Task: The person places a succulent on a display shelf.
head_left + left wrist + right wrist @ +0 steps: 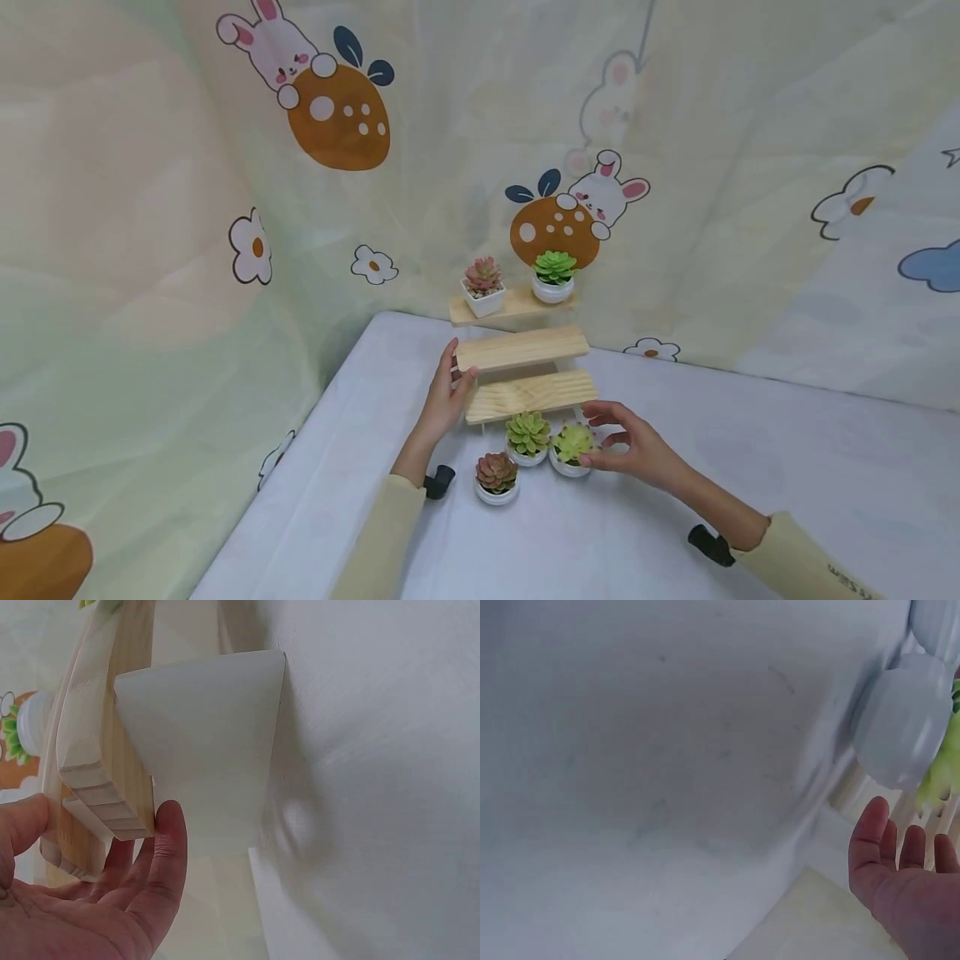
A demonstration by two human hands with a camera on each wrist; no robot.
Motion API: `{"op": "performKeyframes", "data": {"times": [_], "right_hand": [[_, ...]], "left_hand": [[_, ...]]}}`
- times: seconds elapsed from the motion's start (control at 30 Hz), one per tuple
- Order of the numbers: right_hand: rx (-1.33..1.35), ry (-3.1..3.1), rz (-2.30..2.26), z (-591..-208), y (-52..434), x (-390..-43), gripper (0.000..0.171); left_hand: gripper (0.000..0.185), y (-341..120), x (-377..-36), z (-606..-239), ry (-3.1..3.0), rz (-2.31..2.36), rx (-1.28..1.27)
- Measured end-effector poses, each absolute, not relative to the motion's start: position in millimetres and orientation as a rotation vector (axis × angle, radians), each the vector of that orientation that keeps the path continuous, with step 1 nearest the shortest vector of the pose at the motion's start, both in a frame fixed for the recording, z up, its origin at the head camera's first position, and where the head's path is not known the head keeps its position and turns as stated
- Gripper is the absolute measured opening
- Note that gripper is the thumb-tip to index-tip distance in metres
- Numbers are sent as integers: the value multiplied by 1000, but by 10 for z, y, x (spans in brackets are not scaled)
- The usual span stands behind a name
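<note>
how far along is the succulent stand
Apparently done: pink succulent and bright green succulent on the top tier. In hand: left hand grips the wooden stand, right hand is beside the yellow-green succulent. Remaining, probably: that one, the middle succulent and reddish succulent on the table, with both lower tiers bare.

Ahead of me hangs a pale cream-green backdrop (465, 150), wrinkled in places, meeting another printed sheet (150, 317) on my left. I see cartoon rabbits (603, 197) hugging orange-brown fruits (341, 121), outlined white flowers (373, 264) and a blue shape (933, 267). A white cloth covers my desk (825, 450), under soft light with faint shadows.
</note>
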State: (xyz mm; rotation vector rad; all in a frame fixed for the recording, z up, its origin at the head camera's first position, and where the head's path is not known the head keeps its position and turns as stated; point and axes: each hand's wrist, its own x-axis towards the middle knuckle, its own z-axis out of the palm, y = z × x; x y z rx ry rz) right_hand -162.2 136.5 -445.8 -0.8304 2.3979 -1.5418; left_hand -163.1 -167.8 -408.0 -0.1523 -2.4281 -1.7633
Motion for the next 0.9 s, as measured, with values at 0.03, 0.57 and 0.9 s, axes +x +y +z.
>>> {"op": "performKeyframes", "data": {"times": [0.03, 0.57, 0.9], "right_hand": [[-830, 2390, -1526, -4470, 1366, -1620, 70], [-691, 2367, -1323, -4597, 1206, -1673, 72], [-702, 2408, -1297, -4627, 1211, -1681, 69]], "left_hand": [[62, -1678, -1634, -4079, -2428, -1762, -152], [62, -1668, -1646, -4072, -2428, -1767, -123], [62, -1665, -1656, -4077, -2427, -1777, -131]]}}
